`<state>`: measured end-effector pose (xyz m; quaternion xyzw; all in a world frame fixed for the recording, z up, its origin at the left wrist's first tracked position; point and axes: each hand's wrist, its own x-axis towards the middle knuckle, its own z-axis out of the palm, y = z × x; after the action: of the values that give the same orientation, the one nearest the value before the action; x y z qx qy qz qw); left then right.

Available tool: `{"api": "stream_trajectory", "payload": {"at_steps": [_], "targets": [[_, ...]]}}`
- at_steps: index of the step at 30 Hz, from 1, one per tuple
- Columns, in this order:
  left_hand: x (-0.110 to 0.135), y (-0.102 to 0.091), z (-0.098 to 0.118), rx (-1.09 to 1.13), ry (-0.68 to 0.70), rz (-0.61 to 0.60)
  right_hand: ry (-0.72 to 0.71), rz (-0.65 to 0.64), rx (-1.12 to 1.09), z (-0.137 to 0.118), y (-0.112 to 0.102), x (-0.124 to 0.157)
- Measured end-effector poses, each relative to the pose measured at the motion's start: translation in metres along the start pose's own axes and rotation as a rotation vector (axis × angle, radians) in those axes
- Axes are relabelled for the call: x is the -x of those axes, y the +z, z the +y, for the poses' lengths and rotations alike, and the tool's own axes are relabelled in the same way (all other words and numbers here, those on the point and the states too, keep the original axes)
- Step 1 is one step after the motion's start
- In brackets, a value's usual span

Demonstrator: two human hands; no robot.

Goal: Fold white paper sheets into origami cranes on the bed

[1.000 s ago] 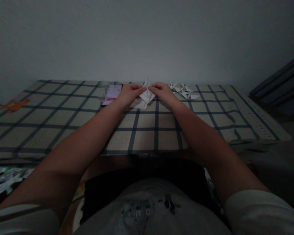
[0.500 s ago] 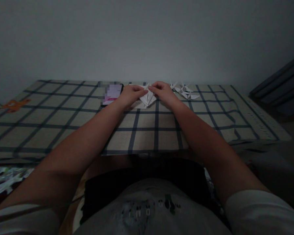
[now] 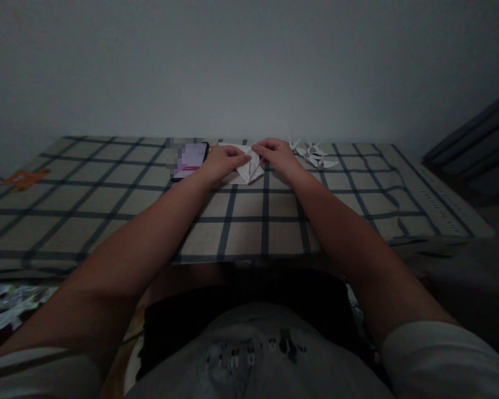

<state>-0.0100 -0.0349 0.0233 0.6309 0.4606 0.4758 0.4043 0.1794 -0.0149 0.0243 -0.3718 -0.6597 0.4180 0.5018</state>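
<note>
Between my two hands is a piece of folded white paper (image 3: 253, 168), with creased flaps and a point toward me. My left hand (image 3: 227, 162) pinches its left side between thumb and fingers. From the right, my right hand (image 3: 276, 155) closes thumb and fingertips on its upper right edge. Under the folded piece and my left hand lies a flat printed paper (image 3: 235, 178), mostly covered. Several folded paper cranes (image 3: 316, 156) sit just right of my right hand.
A phone (image 3: 190, 160) with a lit screen, partly pixelated, lies left of my left hand. An orange object (image 3: 25, 180) rests at the far left of the checked tablecloth (image 3: 245, 233). Behind the table stands a plain wall (image 3: 249, 66).
The top of the folded paper has lowered and its flaps lie a little differently. Both hands have barely moved and keep their hold.
</note>
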Motion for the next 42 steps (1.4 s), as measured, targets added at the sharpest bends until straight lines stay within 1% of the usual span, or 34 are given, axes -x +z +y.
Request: {"api": "stream_trajectory", "payload": {"at_steps": [4, 8, 12, 18, 23, 31, 36, 42], "targets": [[-0.0003, -0.001, 0.0003, -0.033, -0.002, 0.002, 0.018, 0.003, 0.0, -0.0002, 0.0006, 0.0001], [0.0004, -0.0014, 0.0009, -0.103, 0.038, 0.036, 0.032, -0.024, -0.005, 0.0006, 0.0005, 0.0009], [0.0016, -0.0011, 0.0019, -0.147, 0.053, 0.026, 0.019, -0.013, 0.012, -0.0004, 0.0007, 0.0022], [0.0032, 0.0, 0.0053, -0.107, 0.024, 0.006, -0.013, -0.002, 0.036, 0.0003, 0.0007, 0.0021], [0.0032, 0.0007, 0.0055, -0.081, 0.013, 0.019, -0.003, -0.011, 0.031, 0.0014, -0.0009, 0.0005], [0.0007, -0.0006, 0.0013, -0.065, 0.029, -0.015, -0.041, 0.018, 0.08, 0.0, -0.0013, -0.0023], [0.0019, 0.0009, 0.0043, -0.024, -0.009, -0.076, -0.071, 0.029, 0.105, 0.002, -0.0006, -0.0037], [0.0017, 0.0006, 0.0047, -0.025, 0.016, -0.11, -0.079, 0.057, 0.092, 0.0014, 0.0011, -0.004]]}}
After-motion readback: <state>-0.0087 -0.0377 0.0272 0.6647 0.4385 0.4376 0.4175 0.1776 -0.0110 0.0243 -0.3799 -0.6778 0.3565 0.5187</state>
